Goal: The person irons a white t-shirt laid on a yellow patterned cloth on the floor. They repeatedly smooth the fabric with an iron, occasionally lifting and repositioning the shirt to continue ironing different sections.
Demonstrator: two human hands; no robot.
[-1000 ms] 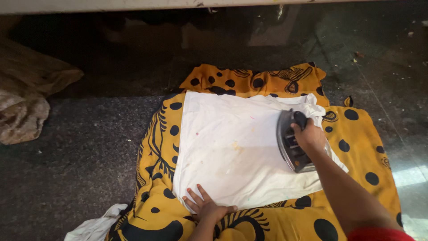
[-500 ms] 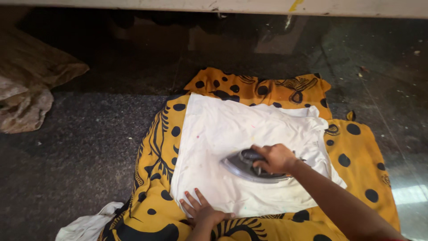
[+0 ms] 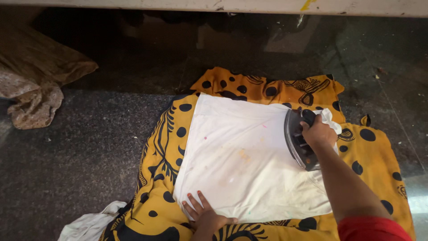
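Two bare hands are working on a flat white cotton cloth with faint coloured specks (image 3: 240,160), which is lying spread on a mustard-yellow sheet with black spots and black line patterns (image 3: 374,151) on a dark speckled stone floor (image 3: 80,151). Right hand (image 3: 317,133) is gripping the black handle of a dark grey metal clothes iron (image 3: 298,139), fingers wrapped fully closed around it; iron is sitting at the cloth's right edge, apparently tipped up onto its side, though its soleplate angle is hard to read. Left hand (image 3: 206,215) is lying open, fingers spread flat, pressing the near bottom-left corner of the white cloth and holding nothing. Crumpled white fabric (image 3: 89,225) is lying at the yellow sheet's lower left edge. Bunched tan-brown cloth heap (image 3: 35,85) is lying well apart at the upper left.
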